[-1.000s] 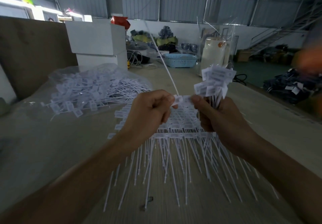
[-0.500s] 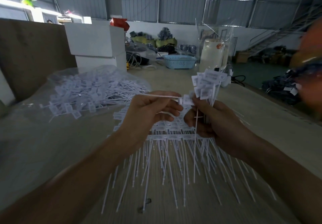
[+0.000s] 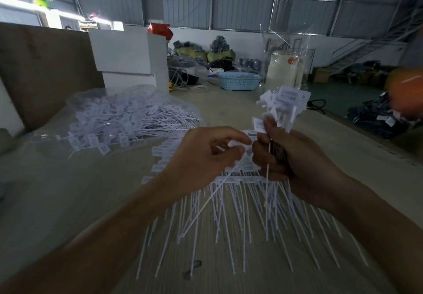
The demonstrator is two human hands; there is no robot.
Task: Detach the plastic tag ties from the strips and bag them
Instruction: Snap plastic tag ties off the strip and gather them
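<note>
My right hand (image 3: 295, 161) grips a bundle of detached white tag ties (image 3: 283, 104), label heads fanned above the fist and tails hanging below. My left hand (image 3: 201, 158) pinches the head of a single tag tie (image 3: 206, 204) next to the right thumb, its thin tail slanting down to the left. Under both hands lie strips of joined tag ties (image 3: 231, 179) on the table (image 3: 68, 202), tails pointing toward me. A clear plastic bag (image 3: 128, 115) holding several loose ties lies at the left, back from my hands.
White boxes (image 3: 130, 58) are stacked behind the bag, with a brown board (image 3: 41, 72) at the far left. A blue basket (image 3: 239, 80) and a cream container (image 3: 285, 69) stand at the table's far end. A blurred orange shape (image 3: 405, 92) is at the right edge.
The single tie in my left hand swung from pointing up, through sideways, to hanging down-left. My right hand and its bundle shifted slightly right and up.
</note>
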